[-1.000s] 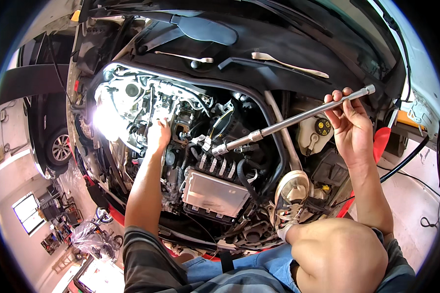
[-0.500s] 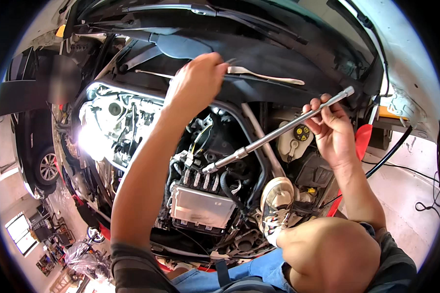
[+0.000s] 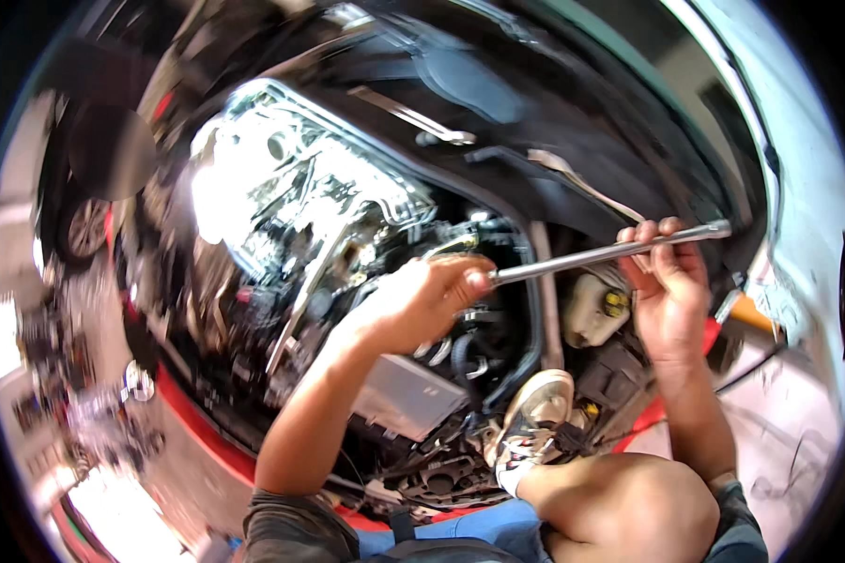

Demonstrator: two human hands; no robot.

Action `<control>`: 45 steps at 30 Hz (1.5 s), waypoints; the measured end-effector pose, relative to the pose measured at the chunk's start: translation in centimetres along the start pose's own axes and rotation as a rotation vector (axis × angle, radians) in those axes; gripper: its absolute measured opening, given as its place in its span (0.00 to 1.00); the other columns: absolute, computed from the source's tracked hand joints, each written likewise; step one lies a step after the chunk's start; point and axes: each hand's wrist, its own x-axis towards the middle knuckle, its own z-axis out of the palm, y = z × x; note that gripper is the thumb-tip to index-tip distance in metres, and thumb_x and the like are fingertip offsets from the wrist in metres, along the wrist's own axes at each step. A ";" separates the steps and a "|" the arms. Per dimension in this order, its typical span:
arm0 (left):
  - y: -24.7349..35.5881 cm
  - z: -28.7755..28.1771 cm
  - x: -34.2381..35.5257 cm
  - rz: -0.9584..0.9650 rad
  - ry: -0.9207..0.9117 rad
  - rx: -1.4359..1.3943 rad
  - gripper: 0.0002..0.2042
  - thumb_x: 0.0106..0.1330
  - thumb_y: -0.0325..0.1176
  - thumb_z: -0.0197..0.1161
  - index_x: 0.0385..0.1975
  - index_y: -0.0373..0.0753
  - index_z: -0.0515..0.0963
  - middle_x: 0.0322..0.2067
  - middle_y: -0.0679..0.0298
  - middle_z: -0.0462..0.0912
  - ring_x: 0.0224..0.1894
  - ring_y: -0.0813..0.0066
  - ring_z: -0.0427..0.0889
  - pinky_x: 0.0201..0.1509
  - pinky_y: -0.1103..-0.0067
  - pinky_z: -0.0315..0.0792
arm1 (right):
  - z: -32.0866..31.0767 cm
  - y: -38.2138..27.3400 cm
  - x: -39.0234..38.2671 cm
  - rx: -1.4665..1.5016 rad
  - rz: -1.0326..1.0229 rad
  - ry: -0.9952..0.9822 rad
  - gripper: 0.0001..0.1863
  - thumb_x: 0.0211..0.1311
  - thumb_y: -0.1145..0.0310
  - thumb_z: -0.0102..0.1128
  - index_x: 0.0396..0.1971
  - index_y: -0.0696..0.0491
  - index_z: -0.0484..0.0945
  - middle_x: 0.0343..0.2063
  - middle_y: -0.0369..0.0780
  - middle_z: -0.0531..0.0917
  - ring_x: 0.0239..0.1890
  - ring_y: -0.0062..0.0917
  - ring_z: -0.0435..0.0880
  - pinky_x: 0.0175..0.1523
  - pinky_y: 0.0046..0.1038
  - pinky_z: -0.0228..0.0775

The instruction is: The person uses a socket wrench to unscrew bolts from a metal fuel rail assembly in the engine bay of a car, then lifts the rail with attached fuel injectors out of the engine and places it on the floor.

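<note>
A long silver socket extension bar (image 3: 573,260) slants across the right side of the engine bay (image 3: 498,310). My right hand (image 3: 668,291) grips it near its upper end, fingers wrapped round the shaft. At the lower end my left hand (image 3: 422,300) is closed on the bar, hiding that tip. Below the left hand sits a silver rectangular cover (image 3: 408,399), partly behind my forearm. A silver wrench (image 3: 413,117) lies on the dark panel beyond the engine. To its right is a slim pale metal tool (image 3: 587,183), flattened at one end.
A whitish reservoir (image 3: 596,314) with a yellow-and-black cap is below the bar. My shoe (image 3: 540,408) rests at the bay's front right, with my bent knee (image 3: 638,511) nearby. Strong light washes out the engine's left part (image 3: 244,178). A thin silver rod (image 3: 305,300) lies left of my forearm.
My left hand has come down from the dark panel to the bar's lower end. The wrench there is now uncovered. My right hand still holds the bar; the view has turned and is blurred.
</note>
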 end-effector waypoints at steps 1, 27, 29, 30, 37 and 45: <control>0.3 -0.3 -2.9 0.050 0.118 0.058 0.13 0.69 0.33 0.52 0.47 0.32 0.73 0.34 0.54 0.79 0.36 0.67 0.79 0.41 0.76 0.72 | 2.1 -0.1 0.6 -0.081 0.022 -0.046 0.07 0.66 0.78 0.48 0.42 0.56 0.70 0.40 0.43 0.78 0.47 0.32 0.79 0.52 0.33 0.77; -14.7 -12.2 -10.7 -0.152 0.518 0.313 0.08 0.60 0.26 0.57 0.38 0.37 0.77 0.32 0.56 0.82 0.37 0.64 0.80 0.44 0.72 0.72 | 27.5 19.6 3.4 -0.986 -0.624 -1.031 0.12 0.59 0.65 0.62 0.29 0.60 0.75 0.15 0.44 0.78 0.18 0.30 0.81 0.26 0.28 0.70; -16.1 -12.7 -11.1 -0.155 0.506 0.298 0.07 0.60 0.27 0.56 0.37 0.37 0.76 0.28 0.58 0.80 0.34 0.68 0.78 0.41 0.73 0.71 | 28.5 19.8 3.7 -1.011 -0.719 -1.075 0.12 0.60 0.64 0.60 0.28 0.59 0.75 0.14 0.45 0.77 0.16 0.33 0.79 0.24 0.32 0.69; -16.8 -13.0 -11.3 -0.150 0.500 0.270 0.07 0.60 0.27 0.56 0.36 0.37 0.76 0.27 0.59 0.80 0.32 0.69 0.77 0.39 0.74 0.71 | 28.8 19.4 3.5 -0.963 -0.656 -1.022 0.06 0.58 0.72 0.58 0.28 0.59 0.75 0.18 0.46 0.79 0.20 0.35 0.78 0.29 0.34 0.70; -14.4 -13.0 -11.1 -0.318 0.460 0.388 0.16 0.65 0.42 0.55 0.46 0.38 0.76 0.41 0.57 0.81 0.45 0.67 0.77 0.51 0.73 0.69 | 26.8 19.4 5.3 -0.930 -0.530 -0.966 0.12 0.57 0.65 0.58 0.26 0.61 0.76 0.20 0.52 0.79 0.26 0.44 0.81 0.31 0.40 0.70; -8.8 -13.6 -13.8 -0.137 0.667 0.748 0.10 0.62 0.31 0.55 0.32 0.27 0.75 0.25 0.41 0.78 0.32 0.44 0.79 0.33 0.61 0.71 | 26.3 20.5 6.4 -0.901 -0.675 -1.123 0.13 0.64 0.63 0.53 0.35 0.59 0.74 0.19 0.45 0.80 0.25 0.41 0.81 0.36 0.37 0.71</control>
